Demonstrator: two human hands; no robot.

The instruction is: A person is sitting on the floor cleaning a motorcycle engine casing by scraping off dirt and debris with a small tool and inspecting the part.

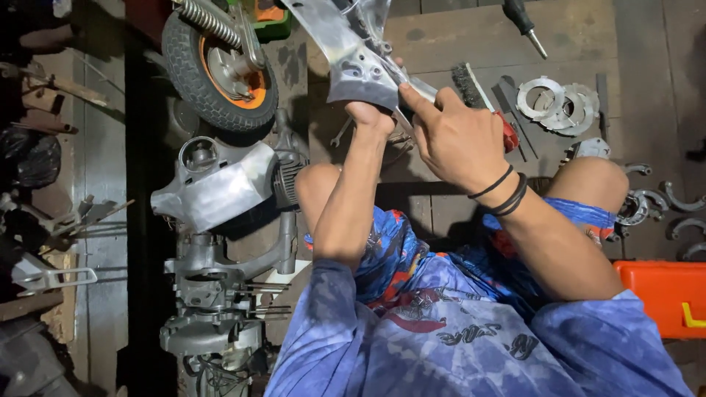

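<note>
Metal casing [353,55] is gripped underneath by the left hand [370,117] — right hand [456,136] pinches a tool [423,90] against it.

Left hand [370,117]: I see my fingers curled in a closed grip, forearm raised.
Right hand [457,136]: index finger extended, black bands on wrist.

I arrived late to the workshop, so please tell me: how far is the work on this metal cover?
Done: the metal cover looks largely bare and shiny. In hand: the left hand grips its lower edge and the right hand holds a tool against it. Left: engine block, wheel and round plates lie apart on the floor, unassembled.
</note>
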